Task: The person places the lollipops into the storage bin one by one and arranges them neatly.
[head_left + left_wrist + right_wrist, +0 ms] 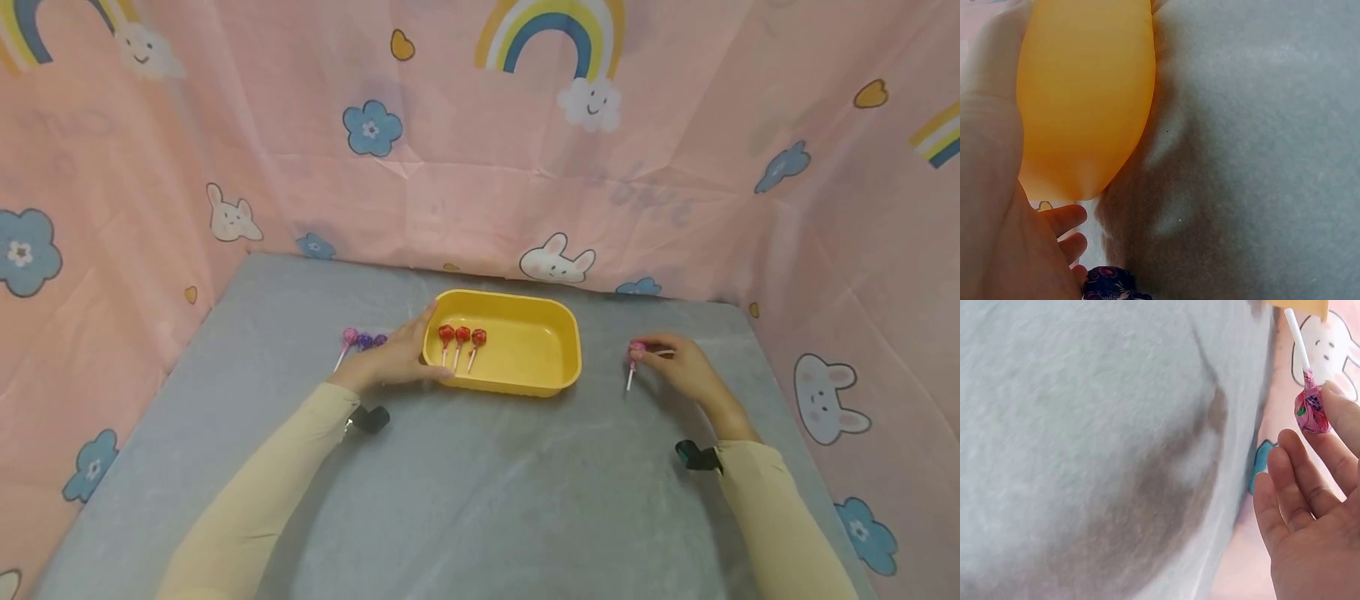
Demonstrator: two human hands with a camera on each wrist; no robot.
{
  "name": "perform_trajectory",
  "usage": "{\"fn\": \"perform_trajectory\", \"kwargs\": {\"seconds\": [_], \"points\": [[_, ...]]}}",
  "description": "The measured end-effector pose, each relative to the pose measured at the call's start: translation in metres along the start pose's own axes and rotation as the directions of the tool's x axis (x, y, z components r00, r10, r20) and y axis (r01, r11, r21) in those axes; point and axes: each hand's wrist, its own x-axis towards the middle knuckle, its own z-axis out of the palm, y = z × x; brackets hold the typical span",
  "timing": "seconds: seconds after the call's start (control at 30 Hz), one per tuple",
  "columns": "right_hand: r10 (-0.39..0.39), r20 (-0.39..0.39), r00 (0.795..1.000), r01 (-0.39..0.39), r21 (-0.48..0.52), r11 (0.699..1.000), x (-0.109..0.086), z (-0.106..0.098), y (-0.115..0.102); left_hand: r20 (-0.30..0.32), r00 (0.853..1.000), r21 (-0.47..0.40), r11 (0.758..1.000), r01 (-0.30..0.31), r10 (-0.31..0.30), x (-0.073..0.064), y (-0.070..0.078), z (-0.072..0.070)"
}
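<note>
A yellow plastic basket (525, 387) stands mid-table with three red-wrapped lollipops (462, 335) side by side in its left part. My left hand (393, 354) holds the basket's left end, thumb at the front rim and fingers toward the back. In the left wrist view its curled fingertips show beside the basket wall (1085, 94). To the right, my right hand (686, 367) pinches a pink-wrapped lollipop (1313, 411) by its head between thumb and forefinger, stick pointing away. Another white stick (663, 352) shows by that hand; what it belongs to is hidden.
Left of the basket lie a pink lollipop (350, 336) and two purple lollipops (364, 341), partly behind my left hand. The grey tabletop (487, 492) is bounded by a pink printed cloth (465, 208) at the back and both sides.
</note>
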Motion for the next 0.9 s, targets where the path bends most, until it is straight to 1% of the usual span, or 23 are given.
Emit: {"fn": "perform_trajectory", "kwargs": {"seconds": [0.2, 0.33, 0.5, 0.77, 0.9], "points": [[0.004, 0.027, 1.0, -0.004, 0.008, 1.0, 0.005, 0.0, -0.011, 0.001, 1.0, 0.001, 1.0, -0.003, 0.003, 0.001, -0.001, 0.0], [-0.001, 0.027, 1.0, 0.001, -0.003, 1.0, 0.009, 0.0, -0.017, -0.002, 1.0, 0.003, 1.0, -0.003, 0.003, 0.002, -0.002, 0.001], [0.001, 0.041, 0.999, -0.001, 0.015, 1.0, 0.015, 0.0, -0.024, -0.007, 1.0, 0.003, 1.0, -0.009, 0.009, 0.003, -0.003, 0.001], [-0.022, 0.062, 0.998, 0.019, 0.046, 0.999, 0.025, 0.004, -0.037, 0.004, 1.0, 0.001, 1.0, 0.0, 0.0, 0.001, -0.002, 0.001], [-0.026, 0.069, 0.997, 0.023, 0.038, 0.999, 0.029, 0.004, -0.044, 0.005, 1.0, -0.001, 1.0, -0.001, 0.001, 0.002, 0.0, 0.0]]}}
